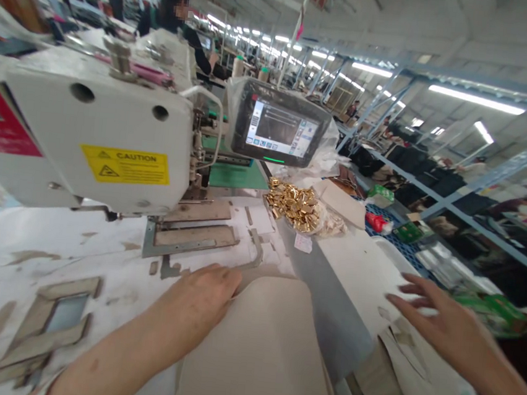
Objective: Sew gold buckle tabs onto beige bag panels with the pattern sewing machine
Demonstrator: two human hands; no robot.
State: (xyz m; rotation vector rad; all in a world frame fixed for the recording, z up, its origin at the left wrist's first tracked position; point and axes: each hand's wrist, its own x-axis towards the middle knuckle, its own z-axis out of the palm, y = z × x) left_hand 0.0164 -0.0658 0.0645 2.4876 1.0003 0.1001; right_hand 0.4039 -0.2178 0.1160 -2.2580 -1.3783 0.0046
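A large beige panel (263,346), with a rounded far end and a smooth leather-like face, lies in front of me at the sewing machine's edge. My left hand (212,295) is closed on its upper left edge, fingertips hidden behind it. Off to the right, my right hand (434,313) hovers with fingers apart and nothing in them. Beneath and beside that hand are loose beige pieces (381,370). Ahead of the left hand sits a metal clamp frame (194,240) under the white sewing machine head (111,133).
A lit control screen (282,128) stands beyond the machine. Near it lies a heap of gold metal parts (295,205) on plastic. A cut-out beige template (40,331) rests at left on the white surface. A co-worker (178,21) is seen at the back.
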